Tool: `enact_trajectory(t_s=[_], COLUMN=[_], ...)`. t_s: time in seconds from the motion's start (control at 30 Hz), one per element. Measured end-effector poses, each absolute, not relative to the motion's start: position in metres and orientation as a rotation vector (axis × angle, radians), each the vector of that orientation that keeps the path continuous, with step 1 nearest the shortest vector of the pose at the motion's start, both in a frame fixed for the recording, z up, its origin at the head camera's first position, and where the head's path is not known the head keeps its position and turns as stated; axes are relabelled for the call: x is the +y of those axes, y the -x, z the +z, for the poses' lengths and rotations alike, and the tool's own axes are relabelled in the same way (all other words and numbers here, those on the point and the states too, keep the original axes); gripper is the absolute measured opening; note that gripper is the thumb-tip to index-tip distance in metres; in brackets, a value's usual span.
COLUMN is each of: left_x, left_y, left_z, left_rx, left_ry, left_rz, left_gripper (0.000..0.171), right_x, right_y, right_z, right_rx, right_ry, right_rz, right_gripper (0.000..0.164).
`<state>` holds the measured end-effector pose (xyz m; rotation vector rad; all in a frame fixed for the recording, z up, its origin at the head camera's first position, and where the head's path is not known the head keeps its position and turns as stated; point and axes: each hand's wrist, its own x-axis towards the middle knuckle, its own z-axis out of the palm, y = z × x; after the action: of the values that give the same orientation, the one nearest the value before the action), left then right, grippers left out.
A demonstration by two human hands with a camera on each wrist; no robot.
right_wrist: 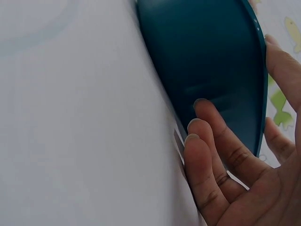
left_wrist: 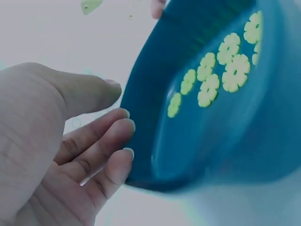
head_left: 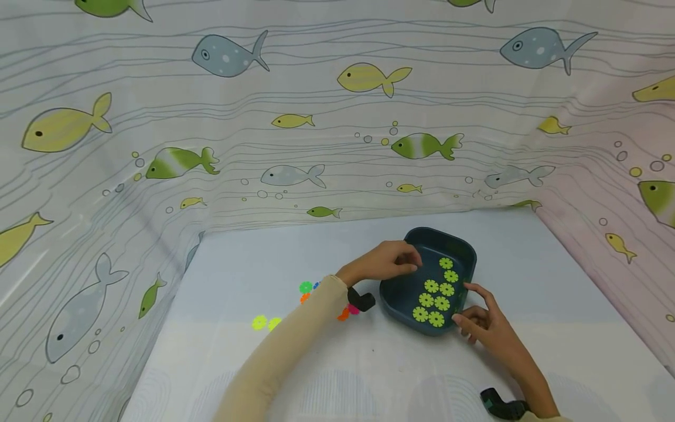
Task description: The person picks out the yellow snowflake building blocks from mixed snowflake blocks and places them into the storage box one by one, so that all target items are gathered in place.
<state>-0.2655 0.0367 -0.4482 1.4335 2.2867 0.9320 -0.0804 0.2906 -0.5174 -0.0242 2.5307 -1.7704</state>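
A dark blue-green tray (head_left: 406, 305) with rounded corners and raised walls stands on the table. Inside lie several yellow-green flower-shaped pieces (head_left: 442, 303), mostly in two rows toward its right side. Over the tray's left wall is my left hand (head_left: 387, 261), its fingers loosely bent with nothing between them; in the left wrist view the fingertips (left_wrist: 123, 123) come right up to the rim. At the right wall, my right hand (head_left: 487, 325) holds the tray, thumb and index finger at the rim. The right wrist view has its other fingers (right_wrist: 200, 155) bent along the outer wall.
Left of the tray lie more flower pieces: yellow ones (head_left: 259, 322), a green one (head_left: 306, 287), an orange one (head_left: 343, 315) and a pink one (head_left: 354, 309). My left sleeve (head_left: 295, 346) covers part of that group. A fish-patterned sheet (head_left: 295, 152) hangs around the table.
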Motion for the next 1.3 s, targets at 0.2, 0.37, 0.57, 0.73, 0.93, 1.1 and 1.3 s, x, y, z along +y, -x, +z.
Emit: enact_trajectory(t_s=[0.2,0.37,0.57,0.73,0.93,1.1,1.3], left_x=[0.01,-0.015,-0.049,-0.079,-0.114,-0.149,-0.186], left_y=[0.267,0.265,0.258,0.256,0.246,0.232,0.22], left_z=[-0.452,-0.455,-0.458,-0.464,-0.466,-0.473,-0.483], left_rx=[2.294,2.287,2.305,2.33,2.373,2.416,2.476], left_ry=[-1.451,-1.419,-1.322,-1.269,-1.193,-1.07,-0.939], left_rz=[0.977,1.015,1.026,1.052,1.101,1.135,1.121], left_gripper=[0.018,0.019,0.02,0.025,0.023,0.022,0.024], right_x=[0.29,0.29,0.289,0.289,0.288,0.287,0.288], right_y=[0.08,0.079,0.079,0.079,0.079,0.078,0.077], right_z=[-0.517,-0.517,-0.517,-0.516,-0.517,-0.516,-0.516], right_rx=[2.534,2.523,2.517,2.531,2.545,2.535,2.539], right_ry=[0.017,0.018,0.03,0.023,0.021,0.023,0.027], right_rz=[-1.763,-1.775,-1.785,-1.767,-1.752,-1.758,-1.758], right_gripper=[0.08,0.08,0.08,0.08,0.08,0.081,0.08])
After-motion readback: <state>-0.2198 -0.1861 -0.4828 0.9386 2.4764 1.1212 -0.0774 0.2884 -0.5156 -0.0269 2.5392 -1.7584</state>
